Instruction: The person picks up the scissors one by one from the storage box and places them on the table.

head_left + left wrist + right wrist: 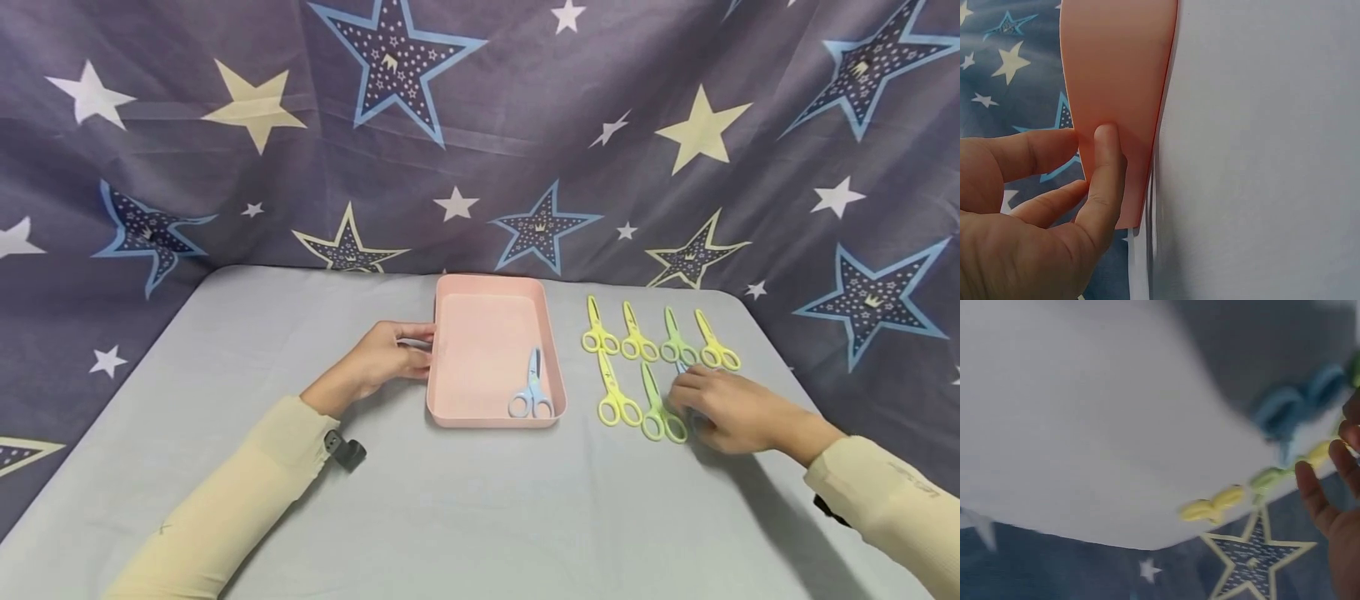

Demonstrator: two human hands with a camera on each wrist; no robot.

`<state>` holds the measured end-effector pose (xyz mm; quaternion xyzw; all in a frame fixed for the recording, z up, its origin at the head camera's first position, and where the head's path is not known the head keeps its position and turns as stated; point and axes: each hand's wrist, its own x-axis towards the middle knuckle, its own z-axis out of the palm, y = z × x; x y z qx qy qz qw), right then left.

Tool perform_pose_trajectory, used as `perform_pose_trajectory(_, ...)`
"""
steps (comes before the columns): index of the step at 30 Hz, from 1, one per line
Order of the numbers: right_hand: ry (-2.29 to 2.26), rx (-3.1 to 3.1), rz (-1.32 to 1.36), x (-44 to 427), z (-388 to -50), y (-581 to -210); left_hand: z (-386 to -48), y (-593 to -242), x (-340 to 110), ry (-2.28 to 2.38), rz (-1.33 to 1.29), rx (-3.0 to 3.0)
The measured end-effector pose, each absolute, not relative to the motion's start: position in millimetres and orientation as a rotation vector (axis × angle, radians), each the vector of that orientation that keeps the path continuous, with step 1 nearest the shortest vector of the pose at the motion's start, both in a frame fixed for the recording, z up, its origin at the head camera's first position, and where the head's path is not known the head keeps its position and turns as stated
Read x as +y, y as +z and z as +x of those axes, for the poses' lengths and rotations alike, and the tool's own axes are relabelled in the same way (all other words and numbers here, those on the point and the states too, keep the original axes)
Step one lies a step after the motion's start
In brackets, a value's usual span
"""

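Observation:
My left hand (378, 362) touches the outer left wall of a pink tray (472, 421), fingers fairly straight; in the left wrist view, fingertips meet the tray's wall and rim. Inside the tray, blue scissors (534, 388) lie at the lower right, blades pointing away. My right hand (731, 412) is over another pair of blue scissors (681, 367), mostly hidden in the head view. The right wrist view is blurred, but those scissors' handles (1282, 412) show beside my loosely extended fingers. Close to this hand lie lime-green scissors (656, 412) and yellow scissors (617, 400).
Behind these, a row of scissors lies on the grey cloth: yellow scissors (598, 333), more yellow scissors (636, 337), green scissors (675, 342) and yellow scissors (716, 348) at the right end. A star-patterned curtain (480, 158) hangs along the table's back edge.

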<state>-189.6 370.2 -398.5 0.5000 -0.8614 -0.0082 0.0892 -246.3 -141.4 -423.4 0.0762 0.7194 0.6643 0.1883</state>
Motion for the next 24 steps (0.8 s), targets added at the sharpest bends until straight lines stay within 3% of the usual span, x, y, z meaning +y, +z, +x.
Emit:
perform_pose_trajectory(11, -0.03, -2.597, 1.329, 291.8, -207.7, -359.8, -246.6, -424.4, -141.0, 1.864, 0.215, 2.043)
perform_pose_trajectory(24, 0.039, -2.711, 1.229, 187.0, -202.2, -350.5, -246.2, -423.2, -141.1, 1.866, 0.215, 2.047)
